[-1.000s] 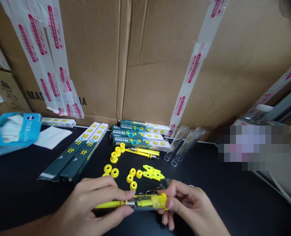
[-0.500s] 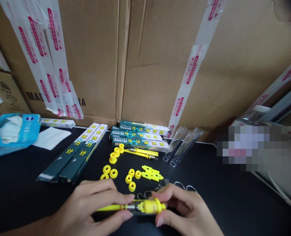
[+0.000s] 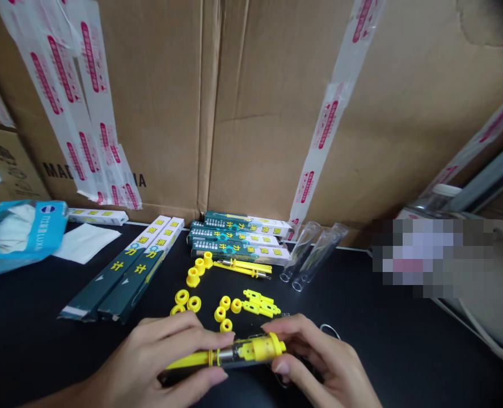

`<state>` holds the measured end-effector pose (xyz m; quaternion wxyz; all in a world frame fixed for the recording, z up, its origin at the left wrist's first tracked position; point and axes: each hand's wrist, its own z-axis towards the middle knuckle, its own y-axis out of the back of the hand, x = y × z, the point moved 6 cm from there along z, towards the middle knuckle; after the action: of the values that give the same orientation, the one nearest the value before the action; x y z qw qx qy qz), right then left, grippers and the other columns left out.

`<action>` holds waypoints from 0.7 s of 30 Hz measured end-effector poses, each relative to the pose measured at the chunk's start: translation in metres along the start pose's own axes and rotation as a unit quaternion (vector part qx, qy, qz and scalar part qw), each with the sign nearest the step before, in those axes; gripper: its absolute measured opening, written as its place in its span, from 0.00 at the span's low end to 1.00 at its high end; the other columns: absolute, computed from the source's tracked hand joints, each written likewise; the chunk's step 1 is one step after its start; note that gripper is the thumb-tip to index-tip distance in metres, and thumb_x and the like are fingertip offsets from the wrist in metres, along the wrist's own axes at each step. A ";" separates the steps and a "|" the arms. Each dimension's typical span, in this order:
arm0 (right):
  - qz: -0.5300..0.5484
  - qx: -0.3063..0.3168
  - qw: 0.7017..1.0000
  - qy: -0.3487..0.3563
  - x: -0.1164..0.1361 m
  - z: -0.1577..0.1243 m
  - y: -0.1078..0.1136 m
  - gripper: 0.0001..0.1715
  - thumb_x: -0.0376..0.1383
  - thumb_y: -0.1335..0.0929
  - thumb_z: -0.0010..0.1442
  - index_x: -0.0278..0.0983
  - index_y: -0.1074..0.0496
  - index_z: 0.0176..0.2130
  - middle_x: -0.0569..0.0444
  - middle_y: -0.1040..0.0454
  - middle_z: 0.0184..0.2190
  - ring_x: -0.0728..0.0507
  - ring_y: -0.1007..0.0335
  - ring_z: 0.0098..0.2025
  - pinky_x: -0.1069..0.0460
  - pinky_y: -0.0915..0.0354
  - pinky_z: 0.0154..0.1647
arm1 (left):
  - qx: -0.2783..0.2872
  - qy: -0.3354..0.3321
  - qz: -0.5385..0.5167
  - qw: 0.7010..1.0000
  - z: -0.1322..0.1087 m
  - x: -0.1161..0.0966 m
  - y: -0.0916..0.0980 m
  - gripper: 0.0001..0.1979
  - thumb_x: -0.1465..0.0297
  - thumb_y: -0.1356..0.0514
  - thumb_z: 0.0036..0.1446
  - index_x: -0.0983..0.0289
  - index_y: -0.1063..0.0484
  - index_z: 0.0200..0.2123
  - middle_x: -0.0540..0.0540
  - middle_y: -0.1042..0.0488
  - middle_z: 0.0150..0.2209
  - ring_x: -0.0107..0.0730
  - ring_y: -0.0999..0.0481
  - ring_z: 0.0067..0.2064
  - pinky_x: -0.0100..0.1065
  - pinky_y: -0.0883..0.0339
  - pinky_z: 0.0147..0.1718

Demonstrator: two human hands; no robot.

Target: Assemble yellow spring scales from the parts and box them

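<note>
Left hand (image 3: 161,347), right hand (image 3: 319,358): fingers clasping clear plastic tube (image 3: 234,356). Slipped grip could drop it onto yellow plastic rings (image 3: 189,304).

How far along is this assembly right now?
It looks early. Done: only the clear tube with yellow fittings appears put together. In hand: that tube, gripped by the left hand and right hand. Left: yellow rings, flat yellow parts, yellow rods and two bare clear tubes lie loose on the black table top, so more units probably remain.
</note>
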<state>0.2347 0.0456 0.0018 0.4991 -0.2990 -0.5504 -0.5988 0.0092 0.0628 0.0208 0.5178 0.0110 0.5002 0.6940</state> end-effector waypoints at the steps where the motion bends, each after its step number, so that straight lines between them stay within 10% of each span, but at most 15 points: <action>1: -0.001 0.001 1.000 -0.001 0.000 0.000 0.000 0.09 0.42 0.28 0.65 0.44 0.23 0.45 0.56 0.19 0.33 0.47 0.20 0.31 0.58 0.26 0.34 | -0.005 0.002 0.000 1.000 0.001 -0.001 0.001 0.18 0.70 0.33 0.60 0.44 0.23 0.51 0.42 0.17 0.38 0.26 0.16 0.36 0.21 0.24 0.40; 21: 0.070 0.040 0.996 -0.037 -0.001 -0.001 -0.003 0.09 0.40 0.29 0.66 0.45 0.23 0.47 0.52 0.16 0.47 0.41 0.18 0.49 0.55 0.25 0.48 | -0.063 -0.030 0.069 0.995 0.005 -0.014 0.013 0.12 0.67 0.32 0.57 0.49 0.21 0.45 0.42 0.15 0.36 0.32 0.14 0.36 0.22 0.22 0.34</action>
<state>0.2323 0.0448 -0.0006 0.5307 -0.3381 -0.5699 -0.5285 0.0092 0.0566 0.0395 0.4829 0.0340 0.4374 0.7578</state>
